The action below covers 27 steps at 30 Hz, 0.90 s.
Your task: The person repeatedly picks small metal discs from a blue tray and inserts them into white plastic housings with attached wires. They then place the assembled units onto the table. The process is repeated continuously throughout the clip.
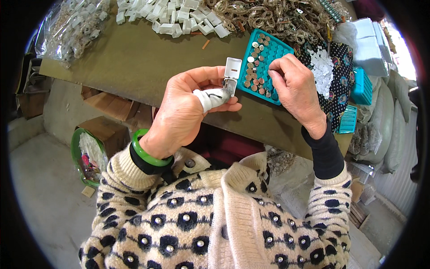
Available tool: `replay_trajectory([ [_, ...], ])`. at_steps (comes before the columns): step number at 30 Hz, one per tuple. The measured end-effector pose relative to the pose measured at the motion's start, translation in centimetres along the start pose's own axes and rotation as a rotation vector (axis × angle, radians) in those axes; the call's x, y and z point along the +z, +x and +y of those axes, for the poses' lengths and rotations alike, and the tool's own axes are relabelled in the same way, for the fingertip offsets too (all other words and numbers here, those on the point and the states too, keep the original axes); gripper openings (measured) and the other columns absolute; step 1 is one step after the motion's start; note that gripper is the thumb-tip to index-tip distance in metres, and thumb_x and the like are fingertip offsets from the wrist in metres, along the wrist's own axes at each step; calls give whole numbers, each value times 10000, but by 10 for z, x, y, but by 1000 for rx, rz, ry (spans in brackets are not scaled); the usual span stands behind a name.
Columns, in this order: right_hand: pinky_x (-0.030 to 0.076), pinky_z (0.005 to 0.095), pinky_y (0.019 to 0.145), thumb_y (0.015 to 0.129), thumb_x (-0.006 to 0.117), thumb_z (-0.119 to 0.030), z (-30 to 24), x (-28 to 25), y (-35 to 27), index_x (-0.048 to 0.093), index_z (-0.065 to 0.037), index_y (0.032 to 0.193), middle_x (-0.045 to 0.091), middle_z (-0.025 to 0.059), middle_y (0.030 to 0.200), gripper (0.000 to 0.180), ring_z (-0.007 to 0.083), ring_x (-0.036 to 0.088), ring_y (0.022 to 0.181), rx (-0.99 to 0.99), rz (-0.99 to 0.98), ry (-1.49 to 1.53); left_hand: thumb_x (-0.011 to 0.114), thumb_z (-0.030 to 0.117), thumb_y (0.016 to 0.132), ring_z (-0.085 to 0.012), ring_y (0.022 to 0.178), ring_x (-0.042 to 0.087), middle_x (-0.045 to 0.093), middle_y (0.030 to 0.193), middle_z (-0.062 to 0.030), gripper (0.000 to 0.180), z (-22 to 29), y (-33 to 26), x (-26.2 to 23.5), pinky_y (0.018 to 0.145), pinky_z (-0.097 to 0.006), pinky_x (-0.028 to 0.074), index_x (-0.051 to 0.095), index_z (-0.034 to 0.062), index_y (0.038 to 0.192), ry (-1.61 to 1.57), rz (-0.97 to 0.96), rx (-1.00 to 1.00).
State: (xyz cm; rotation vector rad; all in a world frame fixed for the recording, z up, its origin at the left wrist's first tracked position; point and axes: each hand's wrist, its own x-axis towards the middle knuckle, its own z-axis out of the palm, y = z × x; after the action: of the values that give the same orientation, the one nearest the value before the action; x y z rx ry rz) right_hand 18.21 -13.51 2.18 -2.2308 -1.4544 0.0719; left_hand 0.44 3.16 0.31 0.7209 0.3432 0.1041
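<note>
My left hand [177, 105] grips a small white plastic case [232, 70], its lid swung up and its inside facing me. A white wrap [207, 99], dirty grey at the tip, covers the left thumb, which presses against the case's lower half. Just right of the case lies a teal tray [270, 101] with rows of round pockets. Silvery and coppery button cells [255, 81] fill its left side. Over the tray's right edge is my right hand [296, 87], thumb and forefinger drawn together; whatever they pinch, if anything, is too small to make out.
White plastic cases [179, 17] and tangled wire bundles [264, 18] are heaped along the far side. At far left sits a clear bag [76, 33] of parts. White pieces [321, 67] lie on dotted cloth at right, beside teal baskets [362, 85]. A green-rimmed bin [76, 150] stands on the floor.
</note>
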Motion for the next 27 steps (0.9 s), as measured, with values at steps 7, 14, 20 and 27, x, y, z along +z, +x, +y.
replay_trajectory([
  [7,501,320,619,830,665,15,-2,-10,-2,689,3,879,639,121,826,56,249,635,687,132,76,199,659,32,886,-219,868,692,668,1000,-122,320,-5,3,-1,852,-446,592,612,-29,1197,6,17,11],
  [14,505,357,650,825,652,39,-6,-3,-1,679,17,933,628,139,838,113,306,631,722,132,36,137,665,24,879,-249,886,701,675,1006,-136,327,-4,3,-3,846,-439,594,613,-29,1198,8,19,-18],
  [20,486,320,631,838,648,25,-5,-2,-1,676,22,970,633,124,847,135,249,627,704,19,12,54,670,30,877,-285,912,703,677,1031,-163,344,-5,4,-1,842,-430,596,602,-50,1204,17,3,4],
  [27,508,323,623,817,661,18,-7,-4,5,653,28,912,635,123,797,96,235,648,675,65,-102,-4,681,30,866,-285,882,710,678,1024,-175,363,-1,1,-2,800,-402,611,599,-59,1208,28,35,19],
])
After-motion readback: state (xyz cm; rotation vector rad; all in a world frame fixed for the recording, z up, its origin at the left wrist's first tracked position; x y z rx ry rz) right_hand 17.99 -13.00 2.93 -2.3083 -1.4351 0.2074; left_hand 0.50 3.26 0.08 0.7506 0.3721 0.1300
